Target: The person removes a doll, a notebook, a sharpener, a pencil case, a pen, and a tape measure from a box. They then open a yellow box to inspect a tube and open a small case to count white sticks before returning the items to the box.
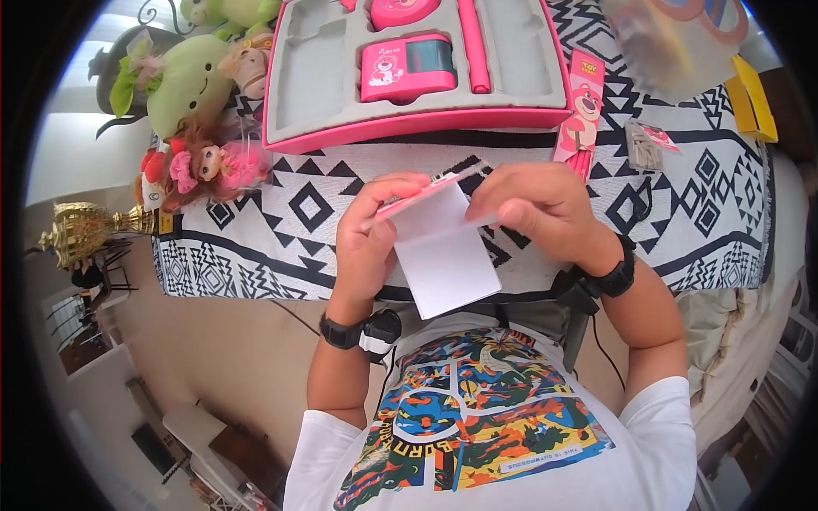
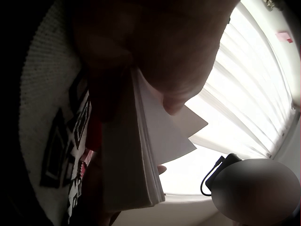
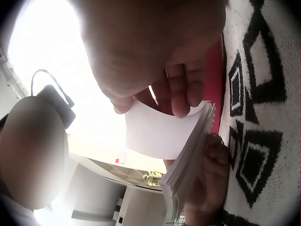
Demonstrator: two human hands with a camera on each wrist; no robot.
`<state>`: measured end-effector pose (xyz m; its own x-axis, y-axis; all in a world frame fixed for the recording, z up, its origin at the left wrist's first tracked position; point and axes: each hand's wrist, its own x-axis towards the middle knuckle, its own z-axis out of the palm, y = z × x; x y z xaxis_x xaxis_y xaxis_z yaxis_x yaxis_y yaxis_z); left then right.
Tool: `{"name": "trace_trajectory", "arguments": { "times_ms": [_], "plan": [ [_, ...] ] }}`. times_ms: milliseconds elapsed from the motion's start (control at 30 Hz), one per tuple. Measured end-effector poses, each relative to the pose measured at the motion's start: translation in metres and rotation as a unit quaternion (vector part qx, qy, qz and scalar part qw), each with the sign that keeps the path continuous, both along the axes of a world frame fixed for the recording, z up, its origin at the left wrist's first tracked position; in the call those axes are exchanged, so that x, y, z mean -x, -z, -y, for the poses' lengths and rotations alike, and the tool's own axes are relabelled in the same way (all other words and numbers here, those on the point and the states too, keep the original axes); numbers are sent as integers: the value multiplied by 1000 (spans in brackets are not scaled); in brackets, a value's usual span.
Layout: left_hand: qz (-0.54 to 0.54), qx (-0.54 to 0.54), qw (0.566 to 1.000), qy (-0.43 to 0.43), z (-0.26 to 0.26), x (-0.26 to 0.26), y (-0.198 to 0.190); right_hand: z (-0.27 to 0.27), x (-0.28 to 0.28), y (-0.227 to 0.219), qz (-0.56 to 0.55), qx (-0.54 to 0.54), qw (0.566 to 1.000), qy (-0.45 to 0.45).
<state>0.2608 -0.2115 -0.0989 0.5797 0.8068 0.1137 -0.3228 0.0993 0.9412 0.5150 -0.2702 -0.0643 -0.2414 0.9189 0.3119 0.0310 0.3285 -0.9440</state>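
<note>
A small notepad with blank white pages and a pink cover is held open over the near side of the table. My left hand grips its left side, thumb on the pages and fingers behind the cover. At the upper right, my right hand pinches a lifted page. In the right wrist view that page bows between thumb and fingers, with the thick stack of other pages below it. The left wrist view shows the stack's edge and loose page corners fanned out.
A pink box with a grey moulded insert holds a bear-print pink case and a pink stick. Right of it lie a bear-print pencil pack and a yellow box. A green plush toy and a doll sit left.
</note>
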Motion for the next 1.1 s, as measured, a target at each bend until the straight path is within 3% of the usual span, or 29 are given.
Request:
{"name": "trace_trajectory", "arguments": {
  "times_ms": [33,100,200,267,300,333,367,433,500,533,667,800,1100],
  "plan": [
    [-17,-50,998,24,-2,-1,-2,2,1,-2,-2,0,1000,1],
    [-40,-45,998,14,3,-5,-10,5,0,-4,-43,80,995,43],
    [16,-48,998,38,4,-7,-12,2,-1,7,-96,28,994,32],
    [-135,-108,985,-21,2,-4,-8,3,5,4,-149,46,987,44],
    [-135,-108,985,-23,4,-3,-6,3,7,1,-201,63,976,56],
    [-80,0,996,-44,7,-2,-5,2,6,-1,-201,63,976,53],
    [-24,109,992,-64,9,0,-4,2,4,-3,-138,59,987,58],
    [-34,92,993,-69,10,2,-2,0,-2,-9,-77,55,994,58],
    [-13,85,993,-85,12,-2,-2,-3,-9,-14,91,68,991,-70],
    [-14,85,993,-86,11,-2,-2,-4,-11,-7,117,31,988,-97],
    [-20,82,993,-84,11,-2,-3,-1,-2,-10,114,50,977,-175],
    [-4,84,993,-88,11,-3,1,2,5,-4,144,35,975,-167],
    [2,79,995,-67,10,-3,-2,1,0,-1,78,75,974,-198]
  ]
}}
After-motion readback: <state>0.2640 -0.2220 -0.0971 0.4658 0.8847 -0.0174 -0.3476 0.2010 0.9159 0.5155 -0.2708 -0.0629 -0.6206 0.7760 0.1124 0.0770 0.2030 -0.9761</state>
